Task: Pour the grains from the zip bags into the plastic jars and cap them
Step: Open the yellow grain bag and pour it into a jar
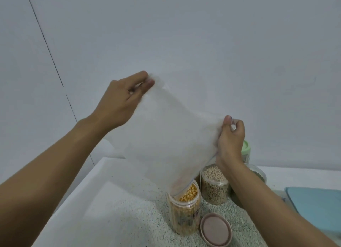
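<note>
The left hand (125, 97) and right hand (230, 136) each pinch a corner of the inverted zip bag (166, 136), mouth at the yellow-grain jar (184, 215). The adjacent jar (214, 189) holds beige grains.

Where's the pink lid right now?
Head view, bottom centre: the lid lies flat on the counter, just right of the corn jar.

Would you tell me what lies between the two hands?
The zip bag stretches between them, left hand and right hand each pinching a corner, its mouth over the yellow-grain jar; head view.
</note>
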